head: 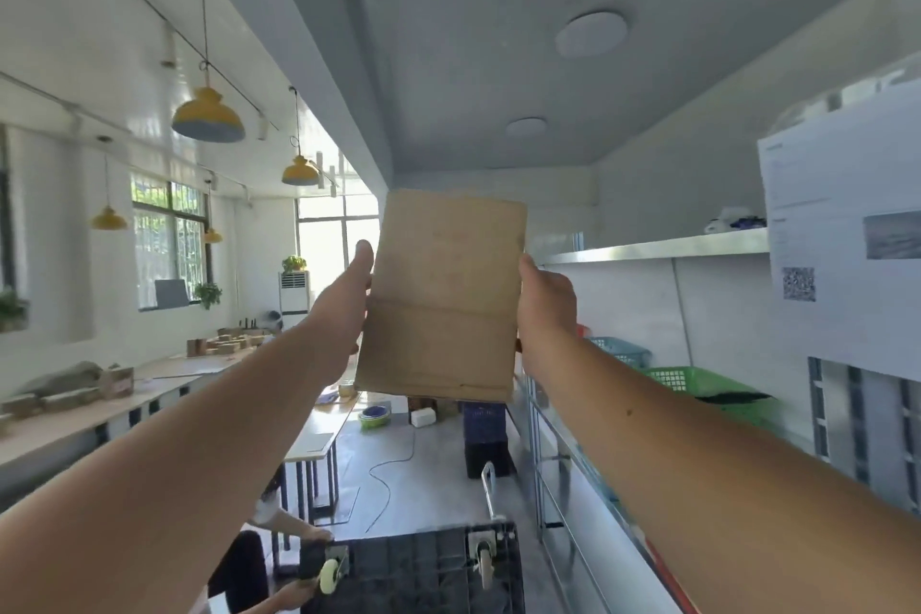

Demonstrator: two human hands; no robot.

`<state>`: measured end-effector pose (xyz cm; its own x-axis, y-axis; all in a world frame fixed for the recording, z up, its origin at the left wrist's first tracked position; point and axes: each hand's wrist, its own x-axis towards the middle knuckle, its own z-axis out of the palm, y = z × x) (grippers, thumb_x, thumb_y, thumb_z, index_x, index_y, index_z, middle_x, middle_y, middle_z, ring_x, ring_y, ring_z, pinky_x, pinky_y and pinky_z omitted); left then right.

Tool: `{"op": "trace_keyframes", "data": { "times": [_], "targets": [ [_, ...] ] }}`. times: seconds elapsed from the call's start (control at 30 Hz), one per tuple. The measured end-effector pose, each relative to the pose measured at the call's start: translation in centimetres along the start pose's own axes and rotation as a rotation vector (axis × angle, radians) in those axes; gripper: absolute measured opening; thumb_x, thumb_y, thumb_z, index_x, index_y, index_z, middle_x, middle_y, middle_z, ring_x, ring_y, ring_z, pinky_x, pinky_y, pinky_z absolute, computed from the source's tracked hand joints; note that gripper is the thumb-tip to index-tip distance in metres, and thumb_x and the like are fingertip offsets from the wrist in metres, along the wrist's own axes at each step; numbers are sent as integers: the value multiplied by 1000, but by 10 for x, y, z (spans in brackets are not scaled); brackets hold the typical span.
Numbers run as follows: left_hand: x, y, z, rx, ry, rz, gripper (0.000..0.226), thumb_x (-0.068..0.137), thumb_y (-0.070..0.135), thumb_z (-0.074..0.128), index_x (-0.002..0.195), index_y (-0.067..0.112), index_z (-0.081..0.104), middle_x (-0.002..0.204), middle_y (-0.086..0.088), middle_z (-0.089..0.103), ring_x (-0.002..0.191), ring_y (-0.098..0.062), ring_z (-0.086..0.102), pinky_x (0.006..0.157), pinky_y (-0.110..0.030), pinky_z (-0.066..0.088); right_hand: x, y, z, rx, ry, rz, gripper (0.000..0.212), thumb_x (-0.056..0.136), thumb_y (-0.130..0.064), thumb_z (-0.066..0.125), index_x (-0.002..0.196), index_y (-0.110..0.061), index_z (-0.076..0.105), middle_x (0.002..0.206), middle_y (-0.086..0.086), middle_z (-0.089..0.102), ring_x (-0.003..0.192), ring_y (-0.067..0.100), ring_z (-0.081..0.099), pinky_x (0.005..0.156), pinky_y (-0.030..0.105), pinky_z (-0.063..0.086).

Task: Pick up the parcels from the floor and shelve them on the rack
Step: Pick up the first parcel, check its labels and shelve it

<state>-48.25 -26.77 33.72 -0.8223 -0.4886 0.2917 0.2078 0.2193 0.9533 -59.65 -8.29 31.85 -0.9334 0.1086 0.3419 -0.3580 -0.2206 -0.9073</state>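
A plain brown cardboard parcel [443,299] is raised in front of me at head height, its underside facing the camera. My left hand [344,299] grips its left edge and my right hand [545,309] grips its right edge, both arms stretched out. The metal rack [658,247] runs along the right wall, and its upper shelf lies just right of the parcel. The parcel is in the air, touching no shelf.
Green [697,381] and blue [620,349] plastic baskets sit on a lower rack shelf. An upturned wheeled cart [418,568] lies on the floor below, with another person crouched beside it. Long tables [89,409] line the left. A printed sheet [842,234] hangs at right.
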Motion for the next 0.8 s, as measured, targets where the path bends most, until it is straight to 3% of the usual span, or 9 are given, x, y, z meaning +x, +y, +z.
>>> {"op": "trace_keyframes", "data": {
  "times": [0.07, 0.2, 0.27, 0.37, 0.5, 0.6, 0.67, 0.73, 0.8],
  "targets": [
    [-1, 15, 0, -4, -11, 26, 81, 94, 88, 34, 122, 23, 73, 122, -4, 73, 109, -28, 64, 114, -49, 44, 1, -15, 1, 7, -11, -8, 46, 104, -52, 52, 122, -12, 66, 113, 6, 69, 102, 30, 65, 79, 33, 46],
    [-14, 41, 4, -8, -27, 41, 69, 99, 81, 32, 108, 24, 70, 109, -1, 72, 98, -24, 68, 82, -38, 53, 4, -49, -3, -75, -50, -50, 47, 110, -52, 40, 81, -18, 56, 100, 8, 64, 101, 33, 63, 98, 45, 51],
    [-18, 50, 5, -9, -38, 44, 67, 101, 80, 31, 107, 25, 69, 107, -1, 73, 93, -24, 70, 74, -36, 54, 8, -59, -5, -95, -52, -48, 53, 110, -55, 36, 79, -16, 56, 108, 9, 65, 108, 34, 63, 101, 44, 52],
    [-21, 55, 3, 2, -78, 29, 72, 99, 82, 28, 130, 28, 64, 113, -4, 72, 98, -28, 70, 76, -38, 57, 8, -69, -9, -69, -57, -28, 54, 109, -59, 36, 81, -17, 55, 93, 2, 60, 97, 29, 59, 89, 38, 47],
    [-23, 57, 2, 0, -111, -3, 87, 91, 89, 27, 156, 34, 50, 130, -9, 69, 108, -34, 70, 72, -40, 59, 8, -76, -13, -74, -78, -15, 61, 107, -63, 36, 87, -14, 64, 97, 5, 64, 94, 29, 65, 91, 40, 52],
    [-24, 53, 7, -17, -108, -22, 90, 89, 92, 26, 158, 39, 47, 138, -12, 67, 117, -38, 69, 74, -43, 60, 9, -74, -19, -184, -101, -38, 69, 107, -67, 26, 84, -12, 61, 95, 8, 65, 98, 31, 66, 97, 43, 56],
    [-22, 47, 8, -54, -97, -51, 92, 87, 95, 26, 161, 42, 43, 130, -12, 69, 115, -39, 70, 82, -47, 62, 8, -68, -24, -217, -133, -29, 75, 105, -71, 21, 98, -12, 67, 108, 11, 69, 105, 32, 68, 104, 50, 56],
    [-21, 37, 11, -91, -98, -90, 95, 84, 98, 27, 161, 44, 41, 128, -12, 70, 115, -40, 71, 95, -55, 61, 6, -60, -33, -199, -170, 34, 83, 103, -76, 21, 124, -12, 69, 124, 11, 71, 110, 32, 69, 106, 49, 55],
    [-20, 29, 14, -118, -103, -123, 97, 83, 99, 25, 155, 39, 50, 130, -12, 70, 115, -40, 71, 102, -58, 58, 6, -53, -43, -113, -208, 126, 89, 100, -80, 23, 126, -10, 70, 121, 14, 76, 105, 35, 73, 94, 49, 61]
  ]
}}
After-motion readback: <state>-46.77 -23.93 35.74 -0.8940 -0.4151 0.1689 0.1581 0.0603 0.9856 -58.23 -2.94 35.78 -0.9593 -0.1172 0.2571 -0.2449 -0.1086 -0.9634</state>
